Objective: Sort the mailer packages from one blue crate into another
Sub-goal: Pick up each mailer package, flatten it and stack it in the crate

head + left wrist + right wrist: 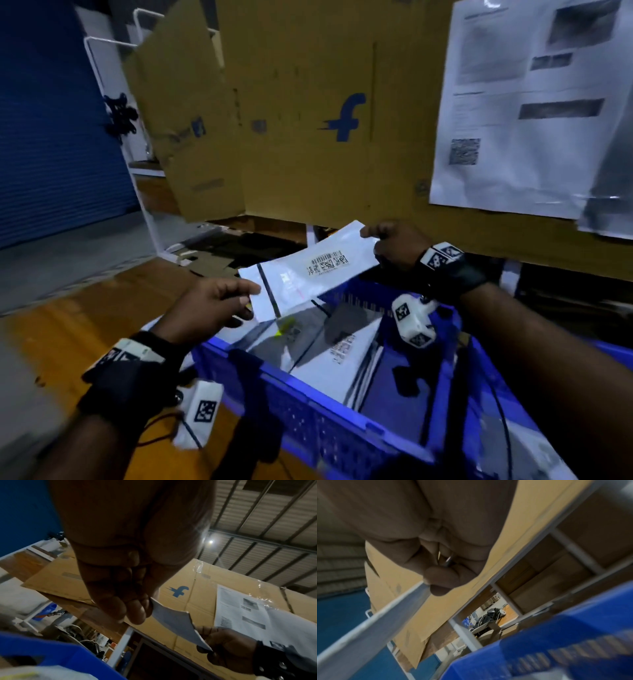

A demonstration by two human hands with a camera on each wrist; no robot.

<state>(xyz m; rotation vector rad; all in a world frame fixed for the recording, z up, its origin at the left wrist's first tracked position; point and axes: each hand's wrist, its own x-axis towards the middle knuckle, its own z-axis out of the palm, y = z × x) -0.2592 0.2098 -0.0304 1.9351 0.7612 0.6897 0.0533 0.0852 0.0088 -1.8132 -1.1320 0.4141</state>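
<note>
A white mailer package (308, 270) with barcode labels is held in the air above a blue crate (308, 404). My left hand (219, 301) pinches its near left corner. My right hand (390, 243) pinches its far right corner. In the left wrist view the mailer (176, 622) stretches from my left fingers (135, 609) to my right hand (223, 645). In the right wrist view the mailer's edge (368, 626) runs out from under my right fingers (440, 580). Several more white and grey mailers (342, 349) lie flat inside the crate.
A tall cardboard wall (308, 120) with a blue logo stands behind the crate, with a printed paper sheet (513, 102) taped to it at the right. An orange wooden tabletop (78, 315) lies to the left. A second blue crate edge (609, 349) shows at far right.
</note>
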